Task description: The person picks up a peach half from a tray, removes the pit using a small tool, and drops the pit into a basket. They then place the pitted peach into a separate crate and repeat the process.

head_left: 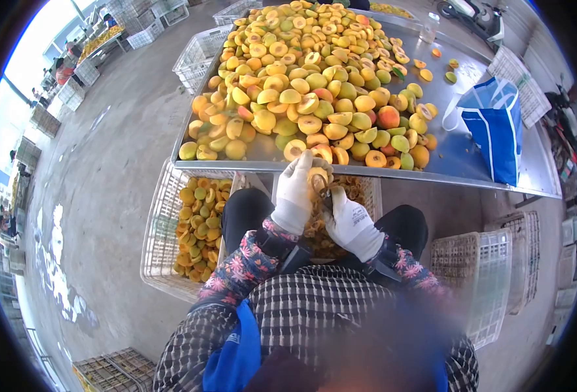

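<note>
My left hand (293,196), in a white glove, is closed around a yellow peach half (317,176) with its cut face toward me. My right hand (352,225), also gloved in white, grips a small dark metal pitting tool (326,194), whose tip meets the cut face; the tool's exact shape is partly hidden by the fingers. Both hands are at the near edge of a metal table (262,164). Just beyond them rises a large heap of peach halves (308,85), several with cut faces up.
Below the table, a white crate (151,251) holds peach halves at left; brownish scraps (321,235) lie beneath my hands. A blue bag (494,137) and a clear bottle (429,28) stand on the table. White crates (475,274) sit at right. Other people (63,72) are far left.
</note>
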